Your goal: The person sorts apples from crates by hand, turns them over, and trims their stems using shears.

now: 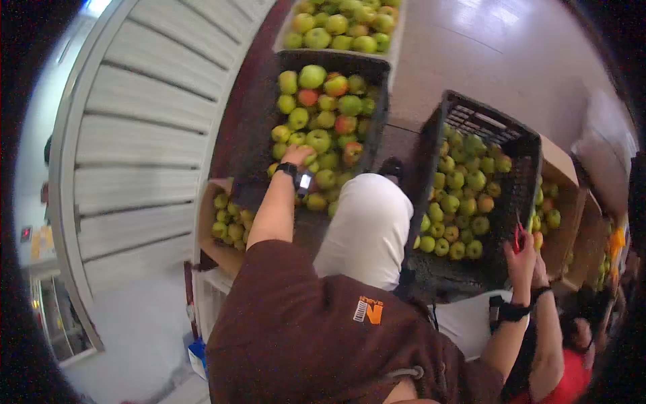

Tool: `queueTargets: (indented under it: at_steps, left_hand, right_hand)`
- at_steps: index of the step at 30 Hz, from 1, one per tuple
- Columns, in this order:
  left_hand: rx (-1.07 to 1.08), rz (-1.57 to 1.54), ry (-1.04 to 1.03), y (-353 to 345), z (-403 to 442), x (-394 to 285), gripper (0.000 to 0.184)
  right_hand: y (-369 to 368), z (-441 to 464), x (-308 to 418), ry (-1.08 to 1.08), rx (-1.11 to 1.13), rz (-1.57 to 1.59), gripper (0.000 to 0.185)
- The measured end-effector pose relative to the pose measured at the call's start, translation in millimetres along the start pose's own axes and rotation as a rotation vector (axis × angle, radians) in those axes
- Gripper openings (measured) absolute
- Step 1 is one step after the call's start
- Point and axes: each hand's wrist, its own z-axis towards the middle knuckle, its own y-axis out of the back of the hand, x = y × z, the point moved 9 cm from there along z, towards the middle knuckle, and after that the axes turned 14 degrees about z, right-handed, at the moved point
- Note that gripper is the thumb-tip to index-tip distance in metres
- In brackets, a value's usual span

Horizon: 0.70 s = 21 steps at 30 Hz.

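Observation:
My left hand [296, 155] reaches into a black crate [382, 101] of green and reddish apples [319, 141]; its fingers touch or close on an apple, partly hidden among the fruit. My right hand [520, 259] is closed around a small red-handled tool [518, 239] with a thin pointed tip, by the near right corner of a second black crate [491, 111]. Green apples [455, 180] fill much of that crate. Both my wrists wear dark bands.
Another box of apples [336, 25] stands at the top. Cardboard boxes [562, 168] with apples line the right, and one [210, 232] stands lower left. A co-worker's forearm [548, 337] is close beside my right arm. A white slatted wall [145, 121] runs along the left.

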Motion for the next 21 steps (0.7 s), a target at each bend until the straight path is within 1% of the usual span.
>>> queueTargets:
  at_steps: [1,3,4,5,6,7,8,9,10,11,12,13,16,18,20,21]
  left_hand:
    - [-0.02,0.103,-0.039,-1.2,0.0,1.5,0.054]
    - [-0.03,0.305,-0.13,-6.5,-1.9,-5.6,0.048]
    - [-0.03,0.382,-0.171,-9.9,-3.5,-10.9,0.044]
    - [-0.025,0.437,-0.21,-13.5,-6.3,-17.6,0.041]
    - [-0.033,0.462,-0.242,-17.2,-8.3,-23.6,0.038]
    - [-0.052,0.431,-0.264,-16.9,-8.9,-29.7,0.035]
    - [-0.064,0.327,-0.282,-13.5,-12.4,-33.8,0.032]
    - [-0.12,-0.043,-0.505,-14.0,-7.1,-47.7,0.039]
    - [-0.081,-0.068,-0.412,-7.8,9.7,-43.6,0.036]
    - [-0.023,-0.113,-0.285,-2.7,15.7,-48.1,0.033]
    - [0.015,-0.179,-0.213,4.6,15.9,-55.0,0.03]
    - [0.02,-0.259,-0.204,19.7,7.6,-64.4,0.028]
    - [-0.064,-0.591,-0.53,60.2,-76.6,-136.4,0.029]
    - [-0.015,-0.67,-0.615,76.7,-166.1,-190.8,0.026]
    - [0.169,-0.805,-0.767,80.6,-258.2,-233.7,0.026]
    - [0.277,-0.833,-0.767,67.4,-294.1,-246.2,0.027]
  right_hand:
    - [1.5,-1.3,10.2,-0.035,-0.005,-0.106,0.045]
    - [1.7,-8.3,32.2,0.061,-0.032,0.141,0.045]
    - [3.6,-7.4,34.2,0.107,-0.046,0.011,0.046]
    - [5.9,-10.9,46.8,0.12,-0.041,0.177,0.045]
    - [5.7,-7.7,33.0,0.154,-0.055,0.114,0.042]
    - [8.2,-10.7,32.5,0.075,-0.062,0.077,0.04]
    - [15.0,-17.2,42.9,0.202,-0.124,0.05,0.035]
    - [16.2,-16.8,33.2,0.109,-0.128,0.072,0.034]
    - [21.2,-21.1,36.1,0.056,-0.103,0.102,0.035]
    - [13.7,-15.6,16.8,0.047,-0.126,0.013,0.035]
    - [14.0,-17.9,17.3,0.076,-0.134,0.007,0.036]
    - [19.2,-24.4,26.1,0.052,-0.103,0.0,0.037]
    - [15.7,-29.2,27.6,0.132,-0.154,0.084,0.039]
    - [14.8,-31.4,29.0,0.196,-0.175,0.105,0.041]
    - [20.5,-39.5,33.6,0.164,-0.151,0.198,0.044]
    - [18.2,-44.2,35.7,0.147,-0.131,0.246,0.046]
